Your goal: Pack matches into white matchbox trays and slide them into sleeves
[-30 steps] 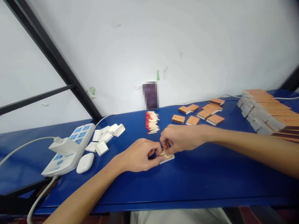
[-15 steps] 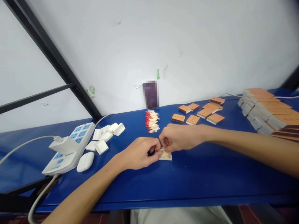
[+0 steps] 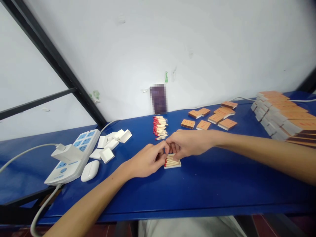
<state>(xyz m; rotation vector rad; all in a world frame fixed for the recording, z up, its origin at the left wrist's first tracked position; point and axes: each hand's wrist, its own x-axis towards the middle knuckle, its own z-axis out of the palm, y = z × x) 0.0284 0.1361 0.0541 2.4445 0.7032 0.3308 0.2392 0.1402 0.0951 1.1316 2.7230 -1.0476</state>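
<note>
A small white matchbox tray [image 3: 175,166] lies on the blue table in front of me, with red-headed matches [image 3: 172,161] in it. My left hand [image 3: 149,160] is at the tray's left end, thumb and forefinger closed around that corner. From the far right, my right hand [image 3: 189,144] reaches over the tray, its thumb down on the matches and its other fingers curled. What its fingertips pinch is hidden. The two forefingers meet above the tray's far left corner. Just beyond the hands lies a loose pile of matches [image 3: 161,127], heads to the left.
White empty trays [image 3: 107,155] are heaped at the left, near a white earbud case [image 3: 90,171] and a power strip [image 3: 80,144] with a plugged-in charger. Several orange matchboxes [image 3: 203,125] lie at the back right. A large matchbox stack [image 3: 283,115] stands far right.
My left thumb has drawn back to the left, so the match heads in the tray now show. My right thumb has shifted slightly over the matches.
</note>
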